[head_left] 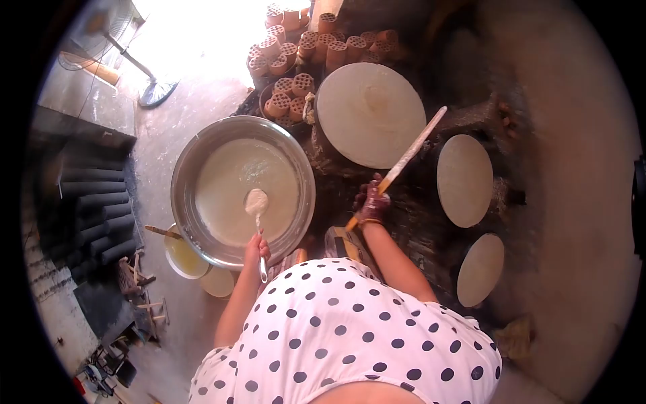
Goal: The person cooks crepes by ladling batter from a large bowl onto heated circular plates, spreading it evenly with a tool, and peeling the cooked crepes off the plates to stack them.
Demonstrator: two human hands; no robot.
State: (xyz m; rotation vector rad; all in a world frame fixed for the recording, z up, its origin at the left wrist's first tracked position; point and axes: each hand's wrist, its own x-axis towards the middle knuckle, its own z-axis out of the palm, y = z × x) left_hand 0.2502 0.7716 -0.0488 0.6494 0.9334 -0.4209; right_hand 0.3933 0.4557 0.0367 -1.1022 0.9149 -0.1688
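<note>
My left hand [256,250] is closed round the handle of a metal ladle [256,202]. The bowl of the ladle, full of white batter, is over a wide metal basin [186,161] that holds more of this liquid. My right hand [372,200], in a dark glove, grips a long flat wooden stick [412,149]. Its far end is coated white and points up and to the right, near the edge of a large round griddle [370,114] with a pale surface. My fingers wrap the stick's yellowish lower part.
Two smaller pale round plates [465,180] [480,270] stand at right. Behind the basin are several perforated reddish-brown briquettes [289,97]. A bowl of yellowish liquid [186,259] sits left of the basin. Black cylinders [101,202] are stacked farther left, and a standing fan [156,91] is beyond.
</note>
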